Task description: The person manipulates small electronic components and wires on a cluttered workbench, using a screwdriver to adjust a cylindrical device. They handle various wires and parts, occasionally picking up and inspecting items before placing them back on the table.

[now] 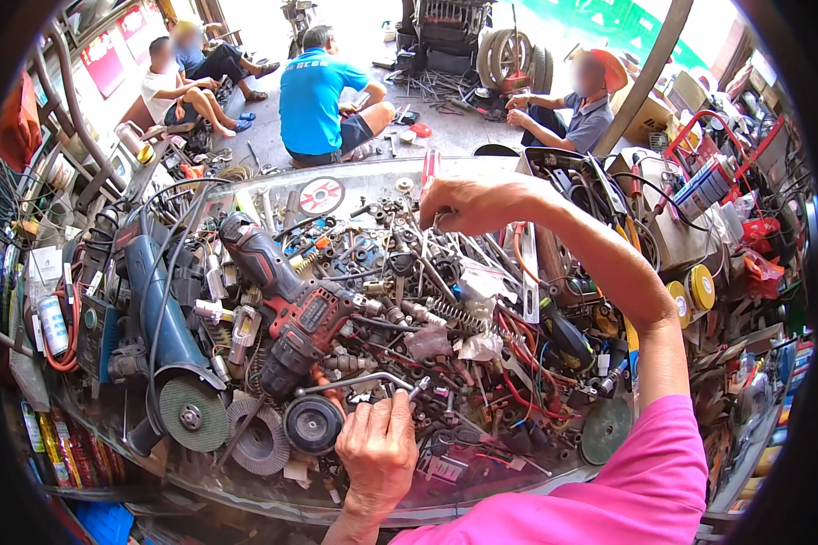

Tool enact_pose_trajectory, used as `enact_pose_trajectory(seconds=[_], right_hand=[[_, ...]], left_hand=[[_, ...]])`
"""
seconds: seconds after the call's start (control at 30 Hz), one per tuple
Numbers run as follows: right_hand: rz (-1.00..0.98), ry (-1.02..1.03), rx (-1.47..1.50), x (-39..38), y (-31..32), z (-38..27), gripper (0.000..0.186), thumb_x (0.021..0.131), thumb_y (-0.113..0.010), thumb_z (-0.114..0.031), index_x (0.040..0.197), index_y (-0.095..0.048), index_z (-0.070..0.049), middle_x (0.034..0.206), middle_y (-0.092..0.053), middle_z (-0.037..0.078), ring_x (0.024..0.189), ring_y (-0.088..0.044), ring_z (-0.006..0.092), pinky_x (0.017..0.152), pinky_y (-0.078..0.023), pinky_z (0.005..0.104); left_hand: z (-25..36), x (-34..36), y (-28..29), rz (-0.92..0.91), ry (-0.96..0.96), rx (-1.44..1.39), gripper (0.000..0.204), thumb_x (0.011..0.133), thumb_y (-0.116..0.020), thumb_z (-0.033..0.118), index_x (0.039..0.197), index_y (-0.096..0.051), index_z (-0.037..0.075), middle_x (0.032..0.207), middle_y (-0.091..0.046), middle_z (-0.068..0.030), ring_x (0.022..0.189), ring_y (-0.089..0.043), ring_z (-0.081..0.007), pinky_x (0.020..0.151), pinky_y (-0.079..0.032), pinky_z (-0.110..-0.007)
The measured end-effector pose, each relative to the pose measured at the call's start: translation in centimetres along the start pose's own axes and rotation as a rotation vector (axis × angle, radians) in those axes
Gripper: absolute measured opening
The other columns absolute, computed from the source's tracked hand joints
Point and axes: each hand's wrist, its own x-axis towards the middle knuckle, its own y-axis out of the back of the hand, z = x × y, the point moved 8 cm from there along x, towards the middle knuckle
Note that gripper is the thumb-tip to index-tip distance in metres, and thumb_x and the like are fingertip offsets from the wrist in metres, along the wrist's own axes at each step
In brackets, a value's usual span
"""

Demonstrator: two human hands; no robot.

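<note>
My left hand (377, 450) is low in the middle with its fingers curled at the end of a bent metal rod (365, 379), which has a silver socket-like tip. Farther off, my right hand (482, 203) reaches across the table, wrist bent, closed around a slim red cylinder (431, 167) held upright. Beneath it lies a dense heap of bolts, springs and small metal parts. Left of the heap is a red and black cordless drill (304, 322). A blue angle grinder (159, 295) with a green disc stands beside it. The undersides of both hands are hidden.
A flap disc (259, 438) and a round black-rimmed disc (313, 424) lie near the front edge. On the right are pliers-like handles (565, 334), cables and yellow tape rolls (700, 287). Beyond the table a person in blue (323, 100) squats; others sit around, near wheels (509, 59).
</note>
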Motion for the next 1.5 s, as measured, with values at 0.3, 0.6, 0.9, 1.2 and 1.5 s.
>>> enact_pose_trajectory(seconds=[0.3,0.6,0.9,1.2,1.5], right_hand=[[0.231,-0.024,0.125,-4.3,2.8,-3.9,0.018,0.086,-0.069,-0.009,0.103,-0.072,-0.003,0.09,-0.068,0.01,0.079,-0.065,0.0212,0.071,-0.052,0.0335],[0.585,0.185,0.017,-11.9,5.0,-12.5,0.015,0.083,-0.069,-0.006,0.097,-0.071,-0.003,0.079,-0.065,0.01,0.067,-0.064,0.0279,0.058,-0.05,0.0385],[0.264,0.026,-0.23,-2.1,1.1,-7.4,0.036,0.085,-0.055,0.0,0.113,-0.072,-0.013,0.09,-0.06,0.016,0.089,-0.064,0.0345,0.076,-0.049,0.0459],[0.068,0.146,-0.308,5.5,-4.1,-5.7,0.047,0.073,-0.059,0.001,0.114,-0.074,-0.016,0.1,-0.066,0.018,0.097,-0.066,0.036,0.08,-0.051,0.0457],[-0.083,-0.019,-0.366,-0.9,-1.9,-6.2,0.024,0.078,-0.061,-0.004,0.099,-0.072,-0.009,0.09,-0.062,0.015,0.092,-0.064,0.033,0.077,-0.049,0.0446]], left_hand=[[0.0,0.0,0.3,0.036,0.015,-0.023,0.025,0.081,-0.07,0.005,0.104,-0.067,-0.002,0.084,-0.063,-0.0096,0.072,-0.06,-0.026,0.062,-0.048,-0.038],[-0.3,-0.6,0.5,0.064,0.047,0.021,0.032,0.076,-0.07,0.005,0.108,-0.067,-0.001,0.091,-0.063,-0.0091,0.079,-0.06,-0.0261,0.07,-0.047,-0.041],[0.3,0.0,0.8,0.051,0.025,0.002,0.026,0.077,-0.074,0.002,0.103,-0.069,0.0,0.088,-0.065,-0.0088,0.076,-0.061,-0.0281,0.067,-0.047,-0.041],[-0.2,0.0,0.6,0.027,0.031,0.006,0.025,0.077,-0.073,0.002,0.102,-0.07,-0.001,0.088,-0.067,-0.0105,0.076,-0.062,-0.0291,0.068,-0.047,-0.042],[-0.2,-0.3,0.3,0.004,-0.018,0.014,0.029,0.078,-0.068,0.005,0.105,-0.067,-0.004,0.086,-0.063,-0.0101,0.073,-0.058,-0.0247,0.066,-0.045,-0.038]])
